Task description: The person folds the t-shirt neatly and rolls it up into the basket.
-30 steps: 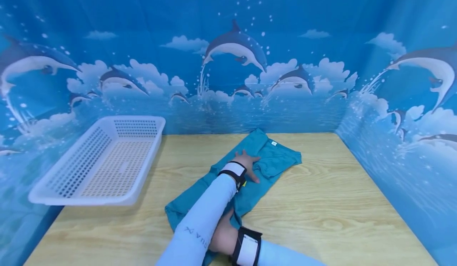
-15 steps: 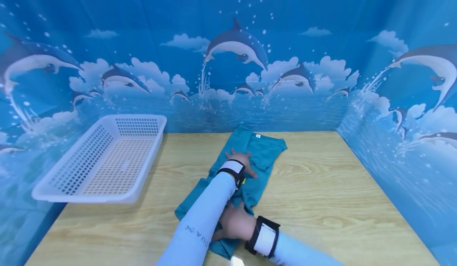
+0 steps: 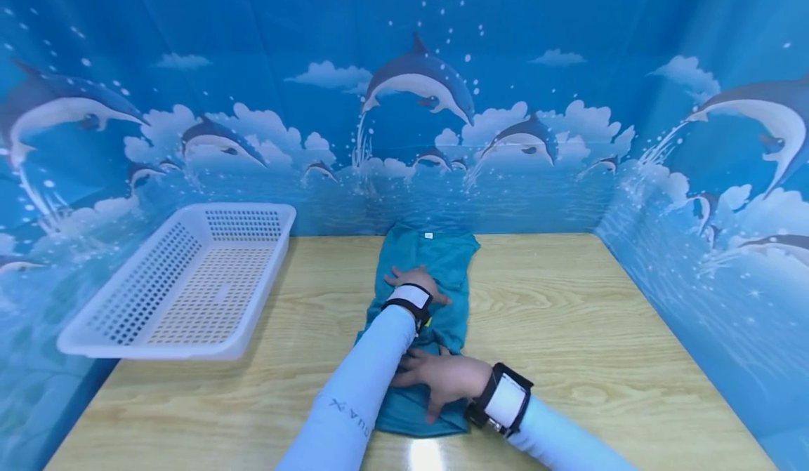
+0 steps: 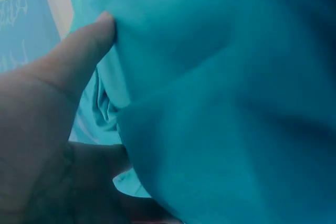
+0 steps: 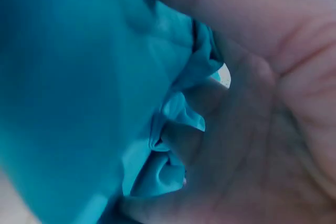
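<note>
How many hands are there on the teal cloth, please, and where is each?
2. The left hand rests with spread fingers on the far half of the teal cloth; the right hand rests on its near half.

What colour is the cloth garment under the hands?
The cloth garment is teal, with a white label at its far edge; best seen in the head view.

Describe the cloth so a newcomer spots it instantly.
Find the wood-grain table below the dolphin backdrop. In the head view, right of the white basket, under the left hand and right hand, lies the cloth. Unlike the hole-patterned basket, it's teal, with a small white tag at its far edge.
</note>
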Demonstrator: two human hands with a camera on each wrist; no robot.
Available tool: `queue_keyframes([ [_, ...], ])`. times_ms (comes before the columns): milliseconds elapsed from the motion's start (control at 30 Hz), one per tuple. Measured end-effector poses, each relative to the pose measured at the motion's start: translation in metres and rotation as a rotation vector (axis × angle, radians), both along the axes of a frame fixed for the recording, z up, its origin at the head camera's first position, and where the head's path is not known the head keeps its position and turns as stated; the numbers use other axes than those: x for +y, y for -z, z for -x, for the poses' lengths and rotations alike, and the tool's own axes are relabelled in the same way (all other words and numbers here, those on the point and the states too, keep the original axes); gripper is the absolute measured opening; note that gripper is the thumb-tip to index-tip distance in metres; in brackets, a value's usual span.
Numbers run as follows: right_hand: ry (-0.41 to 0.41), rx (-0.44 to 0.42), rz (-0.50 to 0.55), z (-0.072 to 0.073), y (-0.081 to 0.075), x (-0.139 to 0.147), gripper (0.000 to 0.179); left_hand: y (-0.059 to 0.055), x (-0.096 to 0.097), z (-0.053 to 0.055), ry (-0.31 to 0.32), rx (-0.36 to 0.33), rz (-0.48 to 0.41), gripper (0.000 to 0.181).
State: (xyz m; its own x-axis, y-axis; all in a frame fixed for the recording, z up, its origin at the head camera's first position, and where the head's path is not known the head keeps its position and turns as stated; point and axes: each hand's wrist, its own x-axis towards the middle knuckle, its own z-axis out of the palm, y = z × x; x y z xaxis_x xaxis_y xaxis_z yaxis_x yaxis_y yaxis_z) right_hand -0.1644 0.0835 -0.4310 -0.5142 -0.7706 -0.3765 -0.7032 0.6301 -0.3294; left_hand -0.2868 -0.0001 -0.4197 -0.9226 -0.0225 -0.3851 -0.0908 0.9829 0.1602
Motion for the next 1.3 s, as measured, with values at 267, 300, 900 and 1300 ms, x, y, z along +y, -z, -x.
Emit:
queue_keyframes([
  [267, -0.069, -0.052, -0.03, 0.002, 0.0, 0.019, 0.094, 0.0, 0.003, 0.002, -0.094, -0.011, 0.037, 0.099],
  [300, -0.071, -0.057, -0.034, 0.002, 0.0, 0.02, 0.095, 0.0, 0.003, 0.003, -0.101, -0.016, 0.045, 0.099],
  [900, -0.087, -0.101, -0.031, 0.004, -0.005, 0.027, 0.094, 0.012, 0.006, 0.023, -0.176, -0.069, 0.114, 0.104],
  [1300, -0.065, -0.042, 0.032, -0.006, -0.002, 0.035, 0.093, 0.011, -0.001, 0.015, -0.115, 0.008, 0.011, 0.1],
])
